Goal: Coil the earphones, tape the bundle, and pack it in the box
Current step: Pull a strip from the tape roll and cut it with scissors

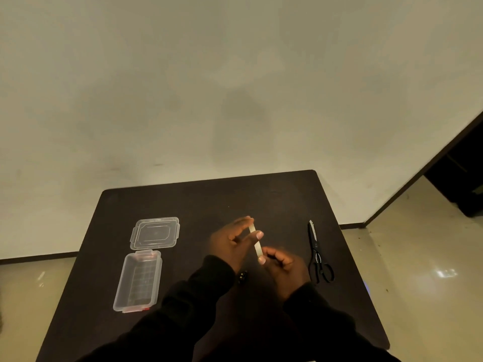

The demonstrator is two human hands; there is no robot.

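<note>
Head-worn view, steeply down over table (pixel 261 194)

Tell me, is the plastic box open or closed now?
Open. The clear box has no cover on it; its lid lies flat on the table just behind it.

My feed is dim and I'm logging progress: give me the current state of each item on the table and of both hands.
Box: open, upright, no earphones inside.
Lid: off, flat on the table behind the box.
Tape strip: cut, stretched between both hands above the table.
Scissors: closed, lying untouched to the right.
Earphones: dark, mostly hidden under the left wrist; coiling unclear.
Left hand: pinching the strip's far end.
Right hand: pinching its near end.
</note>
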